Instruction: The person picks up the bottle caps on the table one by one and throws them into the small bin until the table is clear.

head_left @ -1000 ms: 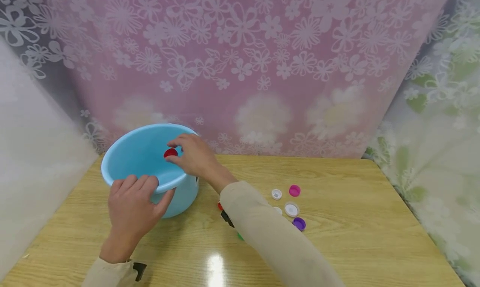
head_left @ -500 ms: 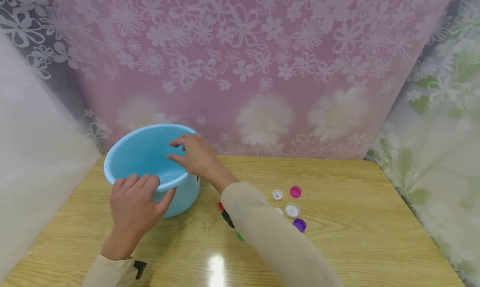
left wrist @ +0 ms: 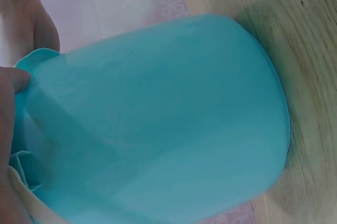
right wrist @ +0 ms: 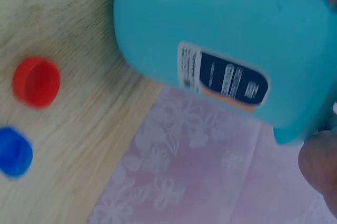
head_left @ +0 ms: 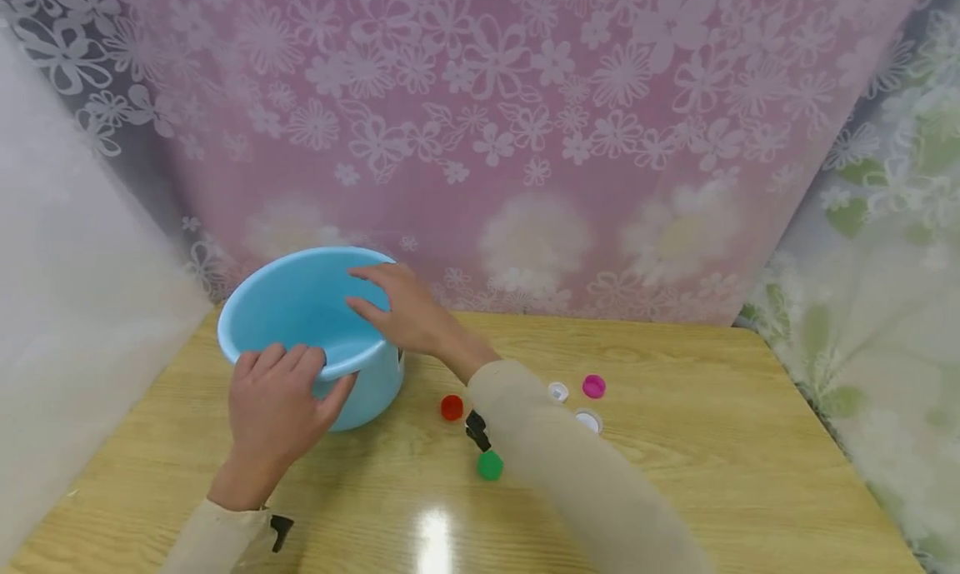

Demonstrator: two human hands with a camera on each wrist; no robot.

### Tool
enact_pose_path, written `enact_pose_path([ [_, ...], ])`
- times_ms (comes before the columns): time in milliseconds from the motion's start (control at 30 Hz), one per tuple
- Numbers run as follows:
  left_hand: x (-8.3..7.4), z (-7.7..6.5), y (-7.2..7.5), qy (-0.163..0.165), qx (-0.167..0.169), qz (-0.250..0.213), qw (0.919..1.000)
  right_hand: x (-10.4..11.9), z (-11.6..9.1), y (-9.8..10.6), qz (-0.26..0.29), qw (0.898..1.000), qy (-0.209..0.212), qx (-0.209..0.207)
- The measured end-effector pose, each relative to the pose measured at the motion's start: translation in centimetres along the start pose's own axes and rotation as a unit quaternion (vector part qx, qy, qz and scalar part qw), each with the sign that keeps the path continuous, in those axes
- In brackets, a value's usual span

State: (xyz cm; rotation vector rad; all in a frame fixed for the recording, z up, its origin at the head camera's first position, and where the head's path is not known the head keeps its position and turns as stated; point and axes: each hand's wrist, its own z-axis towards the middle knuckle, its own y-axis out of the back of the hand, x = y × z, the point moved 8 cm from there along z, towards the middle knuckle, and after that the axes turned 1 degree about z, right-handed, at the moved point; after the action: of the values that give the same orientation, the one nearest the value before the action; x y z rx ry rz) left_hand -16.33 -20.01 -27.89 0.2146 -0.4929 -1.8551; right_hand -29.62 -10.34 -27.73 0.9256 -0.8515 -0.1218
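A light blue plastic bucket (head_left: 371,395) stands at the left of the wooden table. My left hand (head_left: 273,407) grips its near rim, fingers over the edge and thumb against the outer wall. My right hand (head_left: 412,311) is over the bucket's right rim, with thumb and fingers spread apart and nothing between them. The bucket's floor is hidden from the head view. On the table, a red bottle cap (head_left: 452,407) and a green cap (head_left: 491,466) lie to the right of the bucket. The right wrist view also shows a blue cap (right wrist: 15,152) near the red one.
Beyond my right sleeve (head_left: 577,466) lie a pink cap (head_left: 594,386), a small white cap (head_left: 558,391) and a larger white cap (head_left: 588,421). The forearm covers part of the table. A pink floral curtain (head_left: 525,141) hangs right behind the table's back edge.
My right hand has let go of a red cap inside the bucket and then shifted right, toward the rim. The red and green caps on the table show more fully. The left hand keeps its grip.
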Motion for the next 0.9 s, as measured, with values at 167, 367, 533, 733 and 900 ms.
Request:
enact_pose_path([
  [167,-0.1,-0.1,-0.4,0.002,0.014,-0.005,0.9999,-2.6,-2.6,3.0,-0.011,1.000,0.005,-0.018],
  [367,0.3,0.0,-1.0,0.013,0.022,0.002,0.9997,-7.7,-6.8,8.6,-0.026,0.995,-0.016,-0.093],
  [533,0.5,0.0,-0.8,0.019,0.017,0.009,0.9996,-11.1,-10.1,11.3,-0.036,0.993,-0.042,-0.104],
  [733,0.4,0.2,-0.1,0.022,0.000,0.011,0.9997,-14.6,-14.1,12.0,-0.070,0.991,-0.089,-0.070],
  [900,0.0,0.4,-0.2,0.016,-0.003,0.006,0.9999,-18.1,-18.0,11.9,-0.081,0.984,-0.156,-0.042],
])
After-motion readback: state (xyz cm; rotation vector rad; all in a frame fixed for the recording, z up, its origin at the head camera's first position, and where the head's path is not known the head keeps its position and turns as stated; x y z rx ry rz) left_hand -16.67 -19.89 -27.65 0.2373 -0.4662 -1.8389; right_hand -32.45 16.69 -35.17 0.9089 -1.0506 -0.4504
